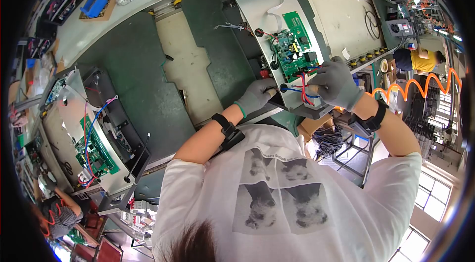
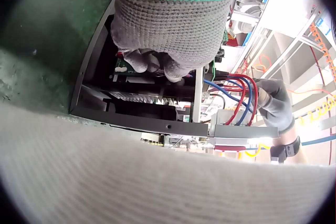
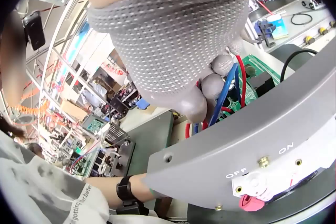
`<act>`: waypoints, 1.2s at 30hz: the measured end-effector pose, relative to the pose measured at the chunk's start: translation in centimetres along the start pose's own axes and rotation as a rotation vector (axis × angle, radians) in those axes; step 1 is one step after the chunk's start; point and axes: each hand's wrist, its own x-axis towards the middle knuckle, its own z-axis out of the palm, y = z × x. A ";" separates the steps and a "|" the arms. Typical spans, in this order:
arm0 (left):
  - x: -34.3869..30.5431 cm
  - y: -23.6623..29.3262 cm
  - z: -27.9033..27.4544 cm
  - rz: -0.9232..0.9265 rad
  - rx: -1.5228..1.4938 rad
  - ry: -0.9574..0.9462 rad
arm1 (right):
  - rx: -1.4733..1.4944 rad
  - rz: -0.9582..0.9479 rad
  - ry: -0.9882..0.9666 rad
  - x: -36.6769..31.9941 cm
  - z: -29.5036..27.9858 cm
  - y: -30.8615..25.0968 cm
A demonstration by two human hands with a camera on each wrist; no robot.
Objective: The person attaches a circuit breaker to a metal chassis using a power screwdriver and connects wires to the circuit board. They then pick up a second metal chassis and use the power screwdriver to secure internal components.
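A metal equipment chassis (image 1: 297, 20) lies before the person, with a green circuit board (image 1: 292, 44) on its bright panel. Red and blue wires (image 2: 244, 98) loop at the near end. The gloved right hand (image 1: 337, 83) pinches at these wires; in the right wrist view its bent fingers (image 3: 212, 85) close around the blue and red strands just inside the grey end plate (image 3: 210, 158). The gloved left hand (image 1: 257, 95) is at the chassis's left side. The left wrist view shows its bent fingertips (image 2: 173, 71) inside the dark case; I cannot tell whether they hold anything.
A red switch (image 3: 252, 202) with OFF and ON marks is on the end plate. A second chassis (image 1: 94, 138) stands left on the green-topped line. Across the bench are a blue bin (image 1: 93, 4) and trays of small parts. Other people work at both sides.
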 end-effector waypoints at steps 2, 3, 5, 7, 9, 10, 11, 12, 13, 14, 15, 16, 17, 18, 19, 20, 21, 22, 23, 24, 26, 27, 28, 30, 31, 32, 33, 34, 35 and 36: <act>0.1 0.0 -0.1 -0.042 -0.026 -0.015 | 0.047 0.032 -0.011 -0.2 0.4 0.7; 0.2 -0.4 0.0 0.017 -0.010 -0.011 | 0.087 0.066 0.008 -0.4 0.5 1.2; 0.1 -1.1 0.3 0.074 0.006 -0.009 | 0.130 0.104 0.025 -0.6 1.1 1.3; 0.3 -1.3 0.5 0.154 0.159 0.022 | 0.082 0.152 -0.003 -0.8 1.4 0.7; 0.6 -2.3 1.0 0.138 0.073 -0.002 | 0.074 0.137 0.024 -0.6 2.0 0.3; 0.6 -2.7 1.2 0.117 -0.010 -0.020 | 0.070 0.115 0.052 -0.4 2.2 0.1; 0.6 -3.1 1.3 0.117 -0.011 -0.019 | 0.069 0.115 0.051 -0.3 2.0 -0.2; 0.5 -2.8 1.1 0.109 -0.073 -0.045 | 0.015 0.091 0.047 -0.1 1.6 -0.5; 0.4 -2.5 1.0 0.099 -0.136 -0.071 | -0.037 0.066 0.042 0.1 1.4 -0.7; 0.2 -2.2 0.9 0.095 -0.137 -0.069 | -0.034 0.064 0.040 0.1 1.6 -0.7; 0.0 -1.6 0.8 0.079 -0.162 -0.080 | -0.036 0.049 0.043 0.1 1.8 -0.6; 0.0 -1.3 0.7 0.064 -0.187 -0.091 | -0.039 0.035 0.048 0.1 2.1 -0.5; 0.0 -1.8 0.9 0.064 -0.187 -0.091 | -0.039 0.035 0.048 0.3 2.2 -0.5; 0.3 -2.3 1.0 0.067 -0.210 -0.069 | -0.112 -0.012 0.021 0.6 2.4 -0.7; 0.4 -2.7 1.2 0.069 -0.231 -0.050 | -0.184 -0.057 -0.005 0.9 2.7 -0.8; 0.5 -3.2 1.3 0.069 -0.229 -0.057 | -0.183 -0.050 -0.003 1.0 3.3 -0.8; 0.6 -3.1 1.1 0.071 -0.226 -0.064 | -0.202 -0.055 0.004 1.2 4.1 -0.8; 0.6 -2.9 1.0 0.072 -0.224 -0.070 | -0.219 -0.060 0.009 1.2 4.4 -0.8; 0.6 -2.7 0.9 0.073 -0.223 -0.075 | -0.220 -0.056 0.010 1.0 4.1 -0.6; 0.5 -2.0 0.6 0.040 -0.140 -0.050 | -0.175 -0.086 -0.040 0.9 3.3 -0.5; 0.4 -1.2 0.2 0.009 -0.056 -0.028 | -0.129 -0.111 -0.090 0.4 1.6 -0.3; 0.4 -1.0 0.1 0.000 0.020 0.022 | -0.058 -0.081 -0.024 -0.1 0.7 -0.2; 0.4 -0.9 0.0 -0.008 0.095 0.076 | 0.012 -0.053 0.041 -0.6 -0.1 -0.1; 0.5 -2.6 -0.1 0.022 0.130 0.104 | -0.051 -0.004 0.072 -1.5 -1.2 0.2; 0.6 -3.2 -0.5 0.052 0.169 0.129 | -0.112 0.050 0.108 -2.0 -1.5 0.4; 0.5 -3.8 -0.9 0.059 0.174 0.118 | -0.084 0.090 0.047 -2.6 -1.5 0.7; 0.3 -4.0 -1.5 0.080 0.351 0.158 | -0.086 0.102 0.056 -3.1 -1.1 0.7; 0.2 -4.3 -2.0 0.105 0.530 0.198 | -0.028 0.157 0.068 -3.7 -0.6 0.5; 0.0 -5.0 -2.3 0.116 0.537 0.189 | 0.032 0.208 0.082 -4.3 -0.3 0.3; -0.2 -5.2 -2.6 0.083 0.461 0.125 | 0.011 0.202 0.115 -4.6 -0.1 -0.1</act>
